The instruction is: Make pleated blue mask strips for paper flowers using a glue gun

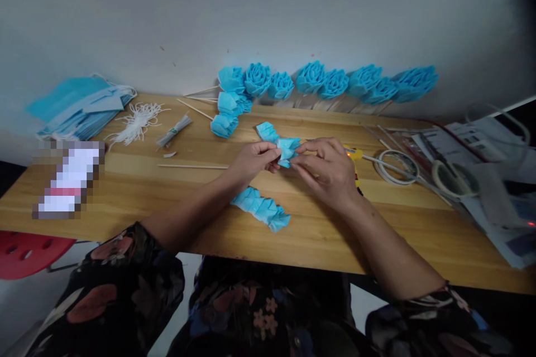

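**Blue folded strip (281, 144) pinched between both hands**

Blue folded strip sits just above the wooden table (125, 189), clamped at its near end between the two sets of fingertips. The left hand (253, 162) closes thumb and forefinger on it from one side. The right hand (329, 170) closes its fingertips (296, 159) on it from the other, so the two hands almost meet. The free end of the strip sticks out beyond the fingers, toward the wall.

Just behind the right knuckles a yellow tool (354, 154) shows, mostly hidden by the hand. On the near side of the fingers, beside the left wrist, a second pleated blue piece (262, 209) lies flat on the wood. A thin wooden stick (192, 166) lies to the left of the left fingers.

Farther out beyond the fingers, small folded blue pieces (228, 114) lie stacked, and a row of blue rosettes (330, 82) leans against the wall. To the right of the right hand lie white coils (396, 166) and then loose papers (481, 139). Well off to the left are a tuft of white strings (136, 122), a small tied bundle (173, 131) and a stack of blue face masks (79, 106).
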